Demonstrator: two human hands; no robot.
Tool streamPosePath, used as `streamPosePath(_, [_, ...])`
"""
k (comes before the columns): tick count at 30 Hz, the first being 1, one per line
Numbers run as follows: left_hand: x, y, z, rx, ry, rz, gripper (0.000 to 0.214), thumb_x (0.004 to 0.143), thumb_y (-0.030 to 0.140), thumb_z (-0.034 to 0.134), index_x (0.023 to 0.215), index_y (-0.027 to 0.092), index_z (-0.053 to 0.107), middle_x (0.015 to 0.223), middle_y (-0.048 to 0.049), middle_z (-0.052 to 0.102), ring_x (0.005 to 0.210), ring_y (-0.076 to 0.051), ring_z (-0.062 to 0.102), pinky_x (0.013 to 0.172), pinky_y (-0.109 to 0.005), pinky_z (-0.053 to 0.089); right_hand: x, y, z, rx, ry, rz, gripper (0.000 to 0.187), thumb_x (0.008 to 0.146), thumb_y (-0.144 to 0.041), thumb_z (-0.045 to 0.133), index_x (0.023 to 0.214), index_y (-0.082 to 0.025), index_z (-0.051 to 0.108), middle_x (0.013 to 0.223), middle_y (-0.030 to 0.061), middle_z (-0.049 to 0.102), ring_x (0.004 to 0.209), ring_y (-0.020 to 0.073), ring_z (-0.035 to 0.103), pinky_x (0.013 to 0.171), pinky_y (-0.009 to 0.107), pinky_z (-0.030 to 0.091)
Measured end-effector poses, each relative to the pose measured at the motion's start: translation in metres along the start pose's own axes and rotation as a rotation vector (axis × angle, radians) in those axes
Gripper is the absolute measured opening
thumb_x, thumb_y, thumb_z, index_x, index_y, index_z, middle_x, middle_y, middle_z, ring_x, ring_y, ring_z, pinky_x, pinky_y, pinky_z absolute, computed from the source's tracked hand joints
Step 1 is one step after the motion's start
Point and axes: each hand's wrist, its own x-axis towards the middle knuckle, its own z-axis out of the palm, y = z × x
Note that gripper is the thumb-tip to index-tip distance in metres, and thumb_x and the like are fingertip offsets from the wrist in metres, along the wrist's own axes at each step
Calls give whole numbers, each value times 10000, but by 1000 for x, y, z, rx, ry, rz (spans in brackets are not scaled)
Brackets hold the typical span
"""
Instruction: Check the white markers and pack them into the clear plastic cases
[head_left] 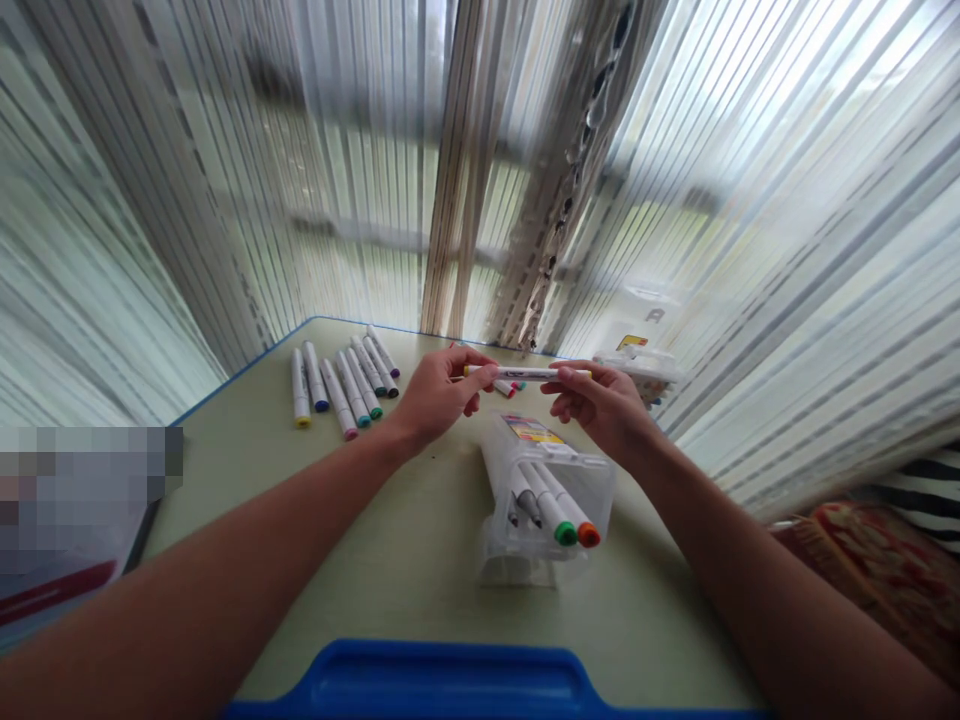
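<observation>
A white marker with yellow ends point(529, 374) is held level above the table, one end in each hand. My left hand point(444, 392) pinches its left end, and my right hand point(600, 402) pinches the right end. Below them a clear plastic case point(499, 470) lies on its side with its open end toward me. Green-tipped point(553, 510) and orange-tipped point(574, 508) markers stick out of it, beside pens with grey points. Just behind the held marker, a few colored marker ends point(510, 389) show on the table, partly hidden.
Several white markers with colored ends point(346, 390) lie in a row on the table point(360, 560) at left. Another clear case point(637, 365) stands at the back right. Striped sheer curtains point(360, 200) hang behind the blue table edge. Patterned fabric point(877, 570) is at far right.
</observation>
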Motion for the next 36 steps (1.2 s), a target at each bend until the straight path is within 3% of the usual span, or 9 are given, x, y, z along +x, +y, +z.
streamPosePath(8, [0, 4, -1, -95, 63, -29, 254, 776, 302, 701, 929, 102, 673, 711, -25, 634, 470, -72, 513, 446, -212, 427, 0, 1, -2, 28, -48, -32, 296, 678, -288, 818, 919, -144, 726, 737, 59, 734, 508, 115, 637, 441, 201, 461])
streamPosePath(15, [-3, 13, 2, -141, 104, 61, 284, 721, 312, 767, 899, 108, 681, 667, 6, 606, 495, -67, 505, 452, -203, 422, 2, 5, -3, -18, -85, 8, 312, 671, -317, 832, 920, -152, 743, 768, 30, 687, 547, 88, 605, 466, 196, 467])
streamPosePath(21, [-19, 32, 15, -101, 22, 152, 265, 700, 231, 789, 939, 142, 716, 755, -23, 682, 565, -83, 554, 496, -200, 454, 1, 9, -5, -188, -184, -28, 366, 670, -310, 835, 982, -148, 730, 753, 32, 694, 593, 103, 599, 498, 212, 473])
streamPosePath(27, [-28, 38, 19, -42, -116, 211, 254, 726, 201, 773, 976, 165, 748, 809, -59, 701, 719, -159, 654, 677, -287, 556, -1, 9, 1, -278, -201, -113, 411, 674, -359, 823, 994, -119, 723, 616, 20, 678, 510, 112, 585, 458, 223, 446])
streamPosePath(36, [-29, 37, 18, -4, -119, 215, 268, 705, 229, 791, 966, 178, 763, 876, -86, 717, 779, -200, 679, 697, -317, 578, -2, 9, 2, -334, -222, -148, 438, 680, -412, 809, 997, -122, 729, 609, 21, 676, 493, 118, 588, 459, 226, 445])
